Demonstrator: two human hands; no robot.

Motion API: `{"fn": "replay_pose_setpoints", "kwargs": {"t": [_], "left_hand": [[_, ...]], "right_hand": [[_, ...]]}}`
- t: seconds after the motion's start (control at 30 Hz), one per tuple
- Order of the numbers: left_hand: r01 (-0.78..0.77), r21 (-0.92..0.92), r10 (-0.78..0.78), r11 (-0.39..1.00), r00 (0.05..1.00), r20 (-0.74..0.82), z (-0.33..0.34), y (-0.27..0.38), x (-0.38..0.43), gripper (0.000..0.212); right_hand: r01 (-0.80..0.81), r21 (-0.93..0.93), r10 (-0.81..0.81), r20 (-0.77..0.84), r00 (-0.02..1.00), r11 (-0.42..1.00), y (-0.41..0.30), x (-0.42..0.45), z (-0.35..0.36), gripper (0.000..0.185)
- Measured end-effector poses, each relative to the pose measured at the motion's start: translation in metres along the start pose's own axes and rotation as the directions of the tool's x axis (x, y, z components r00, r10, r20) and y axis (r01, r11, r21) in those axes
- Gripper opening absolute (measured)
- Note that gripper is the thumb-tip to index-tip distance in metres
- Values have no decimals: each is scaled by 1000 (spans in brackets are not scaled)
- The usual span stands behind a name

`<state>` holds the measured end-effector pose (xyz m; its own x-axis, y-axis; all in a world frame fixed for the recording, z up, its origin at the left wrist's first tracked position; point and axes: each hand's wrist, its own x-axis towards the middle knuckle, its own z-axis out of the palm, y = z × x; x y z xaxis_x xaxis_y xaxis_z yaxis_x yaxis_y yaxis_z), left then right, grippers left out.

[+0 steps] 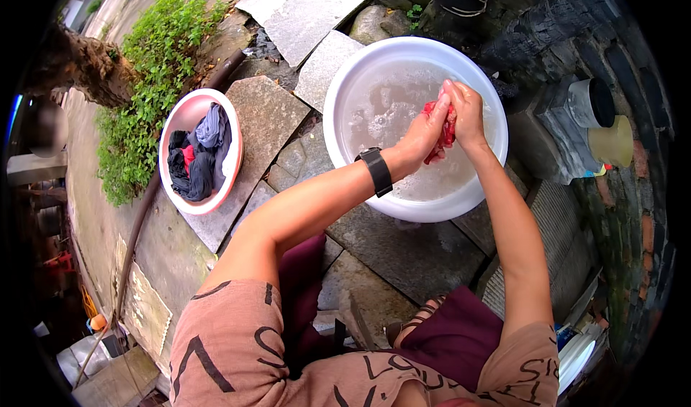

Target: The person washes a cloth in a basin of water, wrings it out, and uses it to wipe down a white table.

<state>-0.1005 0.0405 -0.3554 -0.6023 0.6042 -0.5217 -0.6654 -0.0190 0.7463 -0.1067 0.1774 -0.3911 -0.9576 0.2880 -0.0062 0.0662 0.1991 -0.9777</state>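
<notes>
Both of my hands are pressed together over a large white basin of cloudy, sudsy water. Between the palms a wet red cloth is squeezed, its lower end hanging out beneath. My left hand, with a dark watch on the wrist, grips it from the left. On the other side my right hand closes around it. Part of the cloth is hidden by the fingers. Foam floats around the middle of the water.
A pink-and-white basin with dark, grey and red clothes stands left on stone slabs. Behind it are green plants and a pipe. Containers stand by a brick wall at right, near a ridged washboard slab.
</notes>
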Motion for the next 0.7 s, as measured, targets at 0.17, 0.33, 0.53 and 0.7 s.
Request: {"fn": "replay_pose_setpoints", "kwargs": {"t": [0.17, 0.33, 0.53, 0.7], "left_hand": [[122, 78, -139, 989, 954, 266, -20, 17, -5, 57], [180, -212, -115, 961, 951, 288, -17, 20, -16, 36], [272, -314, -148, 909, 918, 367, 9, 34, -27, 39], [296, -175, -242, 939, 931, 274, -15, 28, -27, 16]], "right_hand": [[89, -221, -71, 87, 994, 971, -27, -2, -2, 32], [-282, 499, 33, 451, 892, 820, -19, 0, -34, 66], [-217, 641, -235, 543, 806, 736, -36, -3, -38, 56], [-39, 261, -99, 493, 864, 964, -51, -1, -14, 20]]}}
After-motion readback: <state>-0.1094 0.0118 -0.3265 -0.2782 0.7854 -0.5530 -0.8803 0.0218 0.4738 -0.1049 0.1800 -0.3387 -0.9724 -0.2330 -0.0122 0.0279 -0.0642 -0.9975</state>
